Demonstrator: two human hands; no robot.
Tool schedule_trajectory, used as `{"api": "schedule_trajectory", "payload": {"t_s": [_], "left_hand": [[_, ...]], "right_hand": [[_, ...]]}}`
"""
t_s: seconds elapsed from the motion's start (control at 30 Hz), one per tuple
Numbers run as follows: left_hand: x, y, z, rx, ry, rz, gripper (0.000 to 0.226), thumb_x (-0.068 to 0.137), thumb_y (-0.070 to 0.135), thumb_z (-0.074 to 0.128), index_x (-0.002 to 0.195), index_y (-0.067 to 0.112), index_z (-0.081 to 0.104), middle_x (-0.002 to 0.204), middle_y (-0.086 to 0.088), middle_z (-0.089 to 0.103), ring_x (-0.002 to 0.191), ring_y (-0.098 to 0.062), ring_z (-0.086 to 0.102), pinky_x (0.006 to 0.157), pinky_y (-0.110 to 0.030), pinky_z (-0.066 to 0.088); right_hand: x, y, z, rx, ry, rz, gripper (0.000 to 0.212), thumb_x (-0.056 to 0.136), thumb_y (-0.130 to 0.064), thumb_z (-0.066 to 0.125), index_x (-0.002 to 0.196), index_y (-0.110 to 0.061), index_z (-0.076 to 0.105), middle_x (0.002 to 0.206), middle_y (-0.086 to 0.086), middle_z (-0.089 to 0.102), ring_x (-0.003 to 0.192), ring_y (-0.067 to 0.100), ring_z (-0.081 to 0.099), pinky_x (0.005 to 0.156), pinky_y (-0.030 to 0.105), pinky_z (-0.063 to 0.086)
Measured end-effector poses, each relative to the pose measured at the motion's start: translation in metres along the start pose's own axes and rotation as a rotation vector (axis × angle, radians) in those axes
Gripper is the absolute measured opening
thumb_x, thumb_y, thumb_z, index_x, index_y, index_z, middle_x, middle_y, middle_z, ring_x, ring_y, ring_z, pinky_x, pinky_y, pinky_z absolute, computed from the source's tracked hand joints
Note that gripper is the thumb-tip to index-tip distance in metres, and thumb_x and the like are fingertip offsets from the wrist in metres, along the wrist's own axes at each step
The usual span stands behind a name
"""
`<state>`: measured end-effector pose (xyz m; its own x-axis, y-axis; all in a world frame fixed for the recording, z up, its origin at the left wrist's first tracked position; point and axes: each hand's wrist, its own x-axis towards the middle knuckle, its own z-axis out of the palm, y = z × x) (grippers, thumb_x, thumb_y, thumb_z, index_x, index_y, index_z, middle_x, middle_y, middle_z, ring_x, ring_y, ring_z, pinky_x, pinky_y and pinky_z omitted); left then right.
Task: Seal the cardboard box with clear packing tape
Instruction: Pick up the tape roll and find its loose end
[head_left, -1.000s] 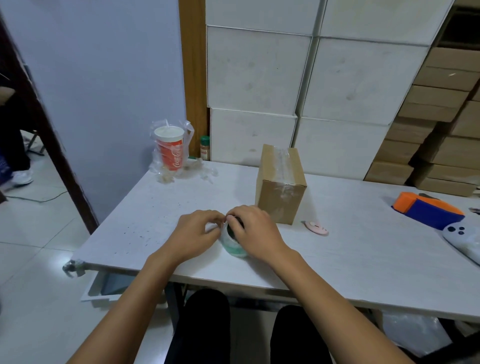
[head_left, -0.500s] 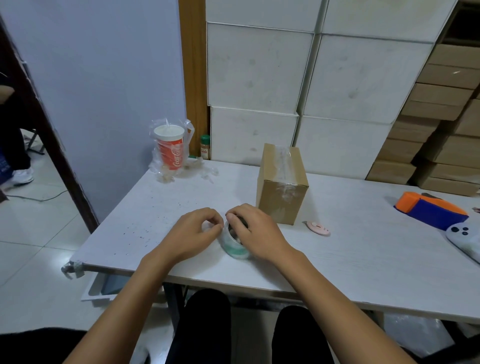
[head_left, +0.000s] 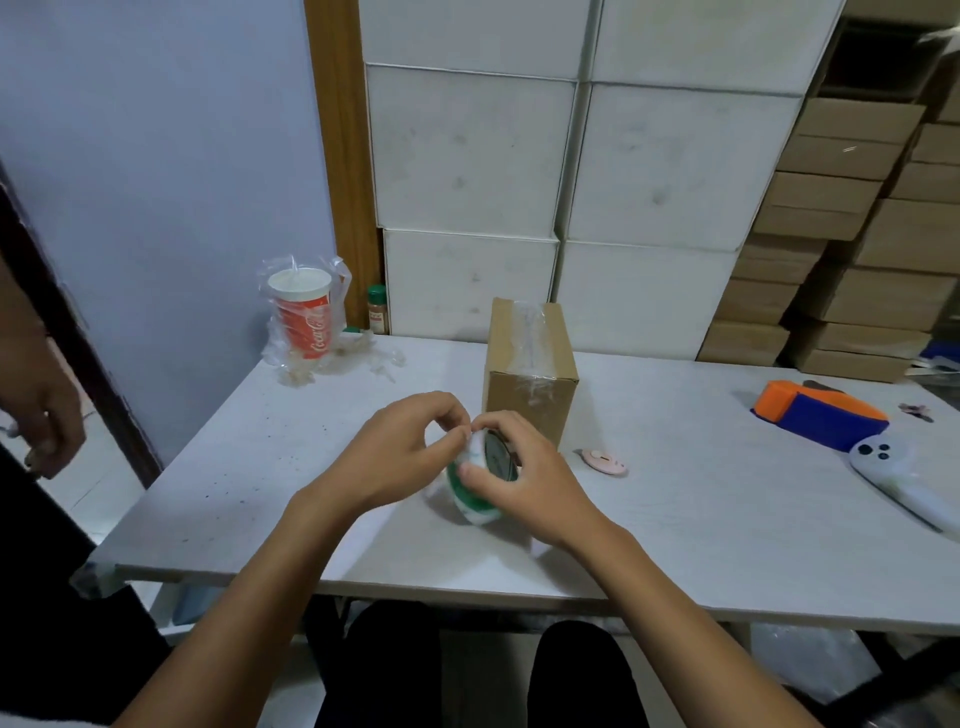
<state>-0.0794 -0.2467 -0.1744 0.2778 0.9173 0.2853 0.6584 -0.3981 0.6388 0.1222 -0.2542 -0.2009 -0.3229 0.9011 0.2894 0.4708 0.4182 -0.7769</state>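
A small brown cardboard box (head_left: 530, 384) stands on the white table (head_left: 260, 467), with clear tape along its top and down its front face. Just in front of it I hold a roll of clear packing tape (head_left: 475, 501) with a green core, tilted on edge. My right hand (head_left: 524, 483) grips the roll around its rim. My left hand (head_left: 400, 457) pinches at the top of the roll with thumb and fingertips, where the tape's end lies.
A red soda cup in a plastic bag (head_left: 304, 319) stands at the back left. A pink cutter (head_left: 602, 461) lies right of the box. An orange-blue item (head_left: 821, 421) and a white controller (head_left: 893, 475) lie far right. Another person's hand (head_left: 41, 415) is at the left edge.
The roll has been tipped up from lying flat onto its edge. My left fingers have lifted to its top rim. Another person's hand has come into view at the left.
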Motion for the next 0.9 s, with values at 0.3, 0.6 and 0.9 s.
{"api": "schedule_trajectory", "payload": {"t_s": [0.3,0.6,0.9], "left_hand": [[0.027,0.041,0.014,-0.032,-0.115,0.097,0.012,0.106,0.028,0.060,0.098,0.033,0.069,0.094,0.017,0.073,0.092,-0.004,0.070,0.085,-0.028,0.059],[0.047,0.053,0.036,-0.119,-0.113,0.134,0.010,0.104,0.022,0.066,0.104,0.028,0.074,0.094,0.011,0.075,0.088,-0.009,0.069,0.079,-0.028,0.059],[0.038,0.050,0.045,-0.258,0.022,0.118,0.018,0.101,0.018,0.071,0.117,0.025,0.067,0.108,0.010,0.076,0.101,-0.007,0.074,0.087,-0.023,0.061]], "right_hand": [[-0.027,0.032,-0.023,0.281,0.142,0.166,0.032,0.094,-0.044,0.069,0.124,-0.035,0.062,0.121,-0.007,0.070,0.115,0.019,0.069,0.098,0.054,0.060],[-0.030,0.038,-0.043,0.225,0.220,0.093,0.026,0.097,-0.020,0.070,0.119,-0.033,0.071,0.128,-0.012,0.069,0.125,0.010,0.063,0.107,0.030,0.051],[-0.024,0.039,-0.041,0.408,0.343,0.212,0.014,0.100,-0.013,0.071,0.094,-0.019,0.083,0.101,-0.008,0.083,0.096,0.007,0.076,0.086,0.023,0.058]]}}
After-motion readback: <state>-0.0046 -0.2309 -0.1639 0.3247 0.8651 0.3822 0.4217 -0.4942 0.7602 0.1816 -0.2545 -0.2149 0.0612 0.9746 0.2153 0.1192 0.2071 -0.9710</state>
